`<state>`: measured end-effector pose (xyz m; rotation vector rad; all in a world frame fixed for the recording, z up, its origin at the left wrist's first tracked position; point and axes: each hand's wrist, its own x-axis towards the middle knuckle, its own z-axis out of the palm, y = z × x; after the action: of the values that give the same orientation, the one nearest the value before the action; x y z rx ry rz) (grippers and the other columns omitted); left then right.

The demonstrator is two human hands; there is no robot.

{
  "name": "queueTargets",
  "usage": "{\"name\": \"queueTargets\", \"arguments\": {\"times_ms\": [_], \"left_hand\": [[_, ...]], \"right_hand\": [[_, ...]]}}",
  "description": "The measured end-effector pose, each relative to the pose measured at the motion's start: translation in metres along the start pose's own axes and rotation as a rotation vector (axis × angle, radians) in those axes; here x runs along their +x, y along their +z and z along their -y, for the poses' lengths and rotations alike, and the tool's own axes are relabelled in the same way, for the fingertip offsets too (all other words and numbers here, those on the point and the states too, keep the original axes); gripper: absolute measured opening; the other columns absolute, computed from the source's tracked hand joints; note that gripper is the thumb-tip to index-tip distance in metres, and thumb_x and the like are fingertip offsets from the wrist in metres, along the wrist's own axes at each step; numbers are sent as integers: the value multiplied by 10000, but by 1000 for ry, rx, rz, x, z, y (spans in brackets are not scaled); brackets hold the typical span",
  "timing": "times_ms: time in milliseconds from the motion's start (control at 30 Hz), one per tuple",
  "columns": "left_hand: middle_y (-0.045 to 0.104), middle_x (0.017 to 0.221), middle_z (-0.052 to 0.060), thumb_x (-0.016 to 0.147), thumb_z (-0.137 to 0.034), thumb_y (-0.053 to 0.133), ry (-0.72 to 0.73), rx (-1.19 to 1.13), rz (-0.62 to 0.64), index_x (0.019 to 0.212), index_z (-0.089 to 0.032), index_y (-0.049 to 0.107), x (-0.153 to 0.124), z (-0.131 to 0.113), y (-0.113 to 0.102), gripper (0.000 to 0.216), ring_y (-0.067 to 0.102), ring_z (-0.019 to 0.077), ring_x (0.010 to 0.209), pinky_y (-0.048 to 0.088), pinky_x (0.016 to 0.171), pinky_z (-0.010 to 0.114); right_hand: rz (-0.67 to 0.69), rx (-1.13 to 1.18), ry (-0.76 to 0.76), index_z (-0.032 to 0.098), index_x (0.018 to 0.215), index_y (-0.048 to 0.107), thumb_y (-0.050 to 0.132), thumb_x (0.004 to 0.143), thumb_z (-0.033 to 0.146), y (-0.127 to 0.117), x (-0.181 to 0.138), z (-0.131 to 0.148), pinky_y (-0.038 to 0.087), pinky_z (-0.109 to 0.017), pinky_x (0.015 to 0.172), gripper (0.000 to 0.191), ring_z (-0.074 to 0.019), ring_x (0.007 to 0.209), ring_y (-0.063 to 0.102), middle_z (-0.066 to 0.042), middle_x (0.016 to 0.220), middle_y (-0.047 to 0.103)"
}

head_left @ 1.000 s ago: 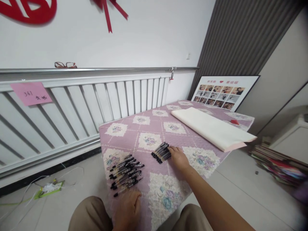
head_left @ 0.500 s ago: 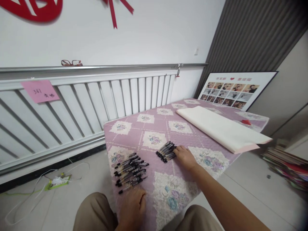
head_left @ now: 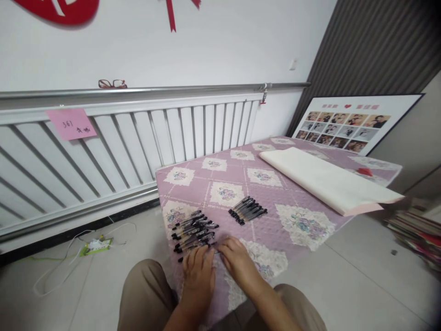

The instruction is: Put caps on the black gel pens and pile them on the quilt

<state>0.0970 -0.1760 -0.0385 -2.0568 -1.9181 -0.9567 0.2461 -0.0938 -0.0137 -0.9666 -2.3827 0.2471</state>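
Observation:
A loose pile of black-capped pens [head_left: 193,231] lies at the table's near left. My left hand [head_left: 198,273] rests at the near side of this pile, its fingers bent over a pen [head_left: 180,259] whose dark end sticks out on the left. My right hand [head_left: 238,262] is right beside it, fingertips pinched at the pen's other end, almost touching the left hand. Most of that pen is hidden under the fingers. Farther back, a neat row of pens [head_left: 247,210] lies side by side, with neither hand on it.
A floral purple tablecloth [head_left: 255,193] covers the table. A folded cream sheet [head_left: 320,179] lies at the right, near a small red object [head_left: 364,172] and a photo board [head_left: 344,124]. A white radiator [head_left: 138,142] stands along the wall; a power strip [head_left: 96,246] is on the floor.
My right hand has left the row of pens and come back toward me, beside my left hand. The left hand has moved onto the near edge of the pile. The view has shifted slightly.

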Motion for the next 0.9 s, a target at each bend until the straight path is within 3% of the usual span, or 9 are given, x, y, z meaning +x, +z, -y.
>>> {"name": "queueTargets", "arguments": {"times_ms": [167, 267, 367, 433, 500, 633, 733, 900], "left_hand": [[675, 963, 13, 874, -114, 492, -110, 17, 218, 1101, -245, 622, 4, 4, 5, 293, 597, 193, 928, 370, 912, 387], [670, 994, 8, 889, -117, 472, -119, -11, 290, 1100, -253, 622, 5, 7, 4, 293, 597, 180, 938, 392, 858, 339], [666, 1021, 18, 897, -115, 451, -141, -34, 329, 1125, -237, 613, 7, 7, 0, 304, 597, 178, 955, 397, 861, 329], [667, 1025, 20, 903, -114, 442, -148, -52, 352, 1126, -234, 612, 9, 6, -3, 305, 597, 183, 963, 397, 864, 334], [667, 1021, 18, 902, -110, 441, -147, -61, 357, 1125, -241, 613, 10, 5, -6, 311, 596, 188, 962, 393, 862, 340], [665, 1004, 15, 898, -141, 477, -133, -30, 276, 1102, -256, 622, 9, 1, -7, 276, 588, 194, 947, 367, 885, 361], [659, 989, 11, 896, -183, 514, -98, -8, 235, 1099, -269, 616, 10, 0, -5, 243, 582, 196, 939, 357, 892, 370], [651, 934, 8, 895, -169, 513, -90, -43, 302, 1001, -236, 633, 15, 1, 0, 173, 585, 185, 910, 392, 846, 328]], "right_hand": [[-109, 271, 36, 254, 1043, 630, 555, 774, 98, 17, -10, 13, 438, -426, 941, 320, -236, 1028, 547, -62, 1017, 631], [-256, 472, 282, 245, 1187, 552, 604, 776, 217, 21, -17, 3, 437, -428, 965, 416, -248, 1118, 538, -96, 1201, 587], [-373, 710, 583, 222, 1218, 506, 528, 853, 384, 22, -19, -8, 512, -354, 788, 400, -210, 919, 622, -94, 1089, 636], [-329, 811, 665, 202, 1170, 537, 503, 860, 466, 21, -17, -10, 506, -305, 655, 409, -178, 717, 615, -46, 871, 660], [-229, 815, 644, 192, 1052, 607, 552, 817, 494, 18, -13, -8, 482, -288, 614, 386, -167, 639, 583, -13, 742, 641], [-171, 719, 554, 206, 830, 655, 590, 770, 438, 13, -6, 1, 473, -298, 700, 248, -190, 730, 601, -21, 775, 673], [-170, 693, 543, 215, 840, 655, 582, 769, 403, 13, -6, 3, 467, -292, 679, 214, -179, 693, 589, -12, 770, 671], [-169, 751, 555, 217, 911, 648, 615, 739, 392, 18, -11, 0, 460, -285, 635, 248, -167, 643, 560, 3, 730, 646]]}}
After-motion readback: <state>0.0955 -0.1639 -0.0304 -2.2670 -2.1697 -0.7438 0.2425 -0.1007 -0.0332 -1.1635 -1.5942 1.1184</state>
